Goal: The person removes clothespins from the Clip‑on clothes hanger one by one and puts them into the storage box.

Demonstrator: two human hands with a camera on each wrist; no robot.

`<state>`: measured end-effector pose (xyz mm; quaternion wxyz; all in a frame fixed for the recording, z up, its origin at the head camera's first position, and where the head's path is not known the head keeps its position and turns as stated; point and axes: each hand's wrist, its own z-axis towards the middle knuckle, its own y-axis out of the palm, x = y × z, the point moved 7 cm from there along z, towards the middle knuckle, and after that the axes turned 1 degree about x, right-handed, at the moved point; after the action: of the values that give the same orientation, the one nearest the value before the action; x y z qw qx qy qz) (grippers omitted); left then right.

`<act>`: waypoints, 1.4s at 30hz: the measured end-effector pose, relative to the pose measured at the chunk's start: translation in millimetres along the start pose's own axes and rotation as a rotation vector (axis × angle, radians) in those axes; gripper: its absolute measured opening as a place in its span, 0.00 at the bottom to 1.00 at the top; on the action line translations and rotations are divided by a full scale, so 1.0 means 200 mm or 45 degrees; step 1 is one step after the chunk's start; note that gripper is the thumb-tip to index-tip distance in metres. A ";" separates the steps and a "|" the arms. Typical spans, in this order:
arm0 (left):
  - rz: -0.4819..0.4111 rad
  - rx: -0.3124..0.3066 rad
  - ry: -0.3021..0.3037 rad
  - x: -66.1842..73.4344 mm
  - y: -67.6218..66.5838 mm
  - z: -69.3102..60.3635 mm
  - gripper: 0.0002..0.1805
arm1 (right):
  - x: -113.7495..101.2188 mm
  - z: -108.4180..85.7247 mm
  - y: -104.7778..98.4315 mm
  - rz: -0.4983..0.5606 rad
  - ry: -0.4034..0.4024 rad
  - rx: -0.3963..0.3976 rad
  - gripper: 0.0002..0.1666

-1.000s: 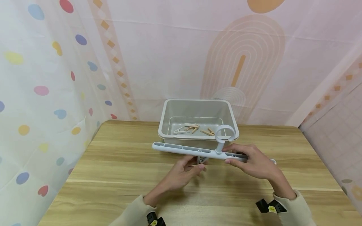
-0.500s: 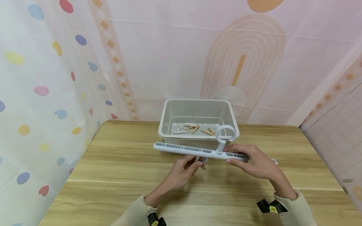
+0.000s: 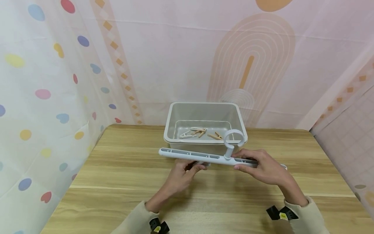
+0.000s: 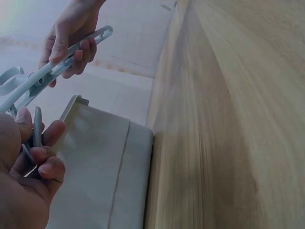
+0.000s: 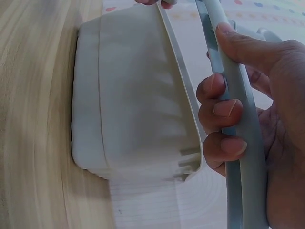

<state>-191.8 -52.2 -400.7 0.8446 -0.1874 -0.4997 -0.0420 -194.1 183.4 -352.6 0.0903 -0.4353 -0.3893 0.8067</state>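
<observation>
A pale grey-blue plastic hanger bar [image 3: 190, 155] with an open ring hook [image 3: 233, 132] is held level above the table in front of the bin. My right hand [image 3: 264, 167] grips it right of the hook, fingers wrapped round it in the right wrist view. Just under the bar's middle, my left hand [image 3: 179, 175] pinches a grey clothespin [image 4: 37, 126] between thumb and fingers. Most of that clothespin is hidden by the hand and the bar in the head view. Whether it touches the bar, I cannot tell.
Behind the hanger stands a light grey plastic bin [image 3: 204, 106], near the table's back edge. Several beige and white clothespins [image 3: 198, 131] lie on its floor. The wooden table [image 3: 125, 182] extends to both sides, with a patterned curtain [image 3: 175, 58] behind it.
My left hand has shifted left and slightly away from me, and the clothespin has turned from hanging down to lying flatter under the bar. My right hand and the hanger have barely moved.
</observation>
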 end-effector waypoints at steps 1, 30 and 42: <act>0.008 0.019 0.035 0.01 -0.01 0.00 0.08 | 0.00 0.00 0.00 0.014 -0.005 -0.003 0.13; -0.235 0.227 -0.094 0.00 -0.01 -0.03 0.10 | -0.05 0.02 0.01 0.137 -0.024 0.054 0.14; -0.058 0.438 0.096 0.06 -0.05 -0.03 0.07 | -0.08 0.01 0.00 0.031 -0.099 0.138 0.16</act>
<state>-183.8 -61.9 -389.0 0.8812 -0.0271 -0.4716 0.0181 -186.1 174.2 -341.0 0.0886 -0.4028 -0.3430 0.8440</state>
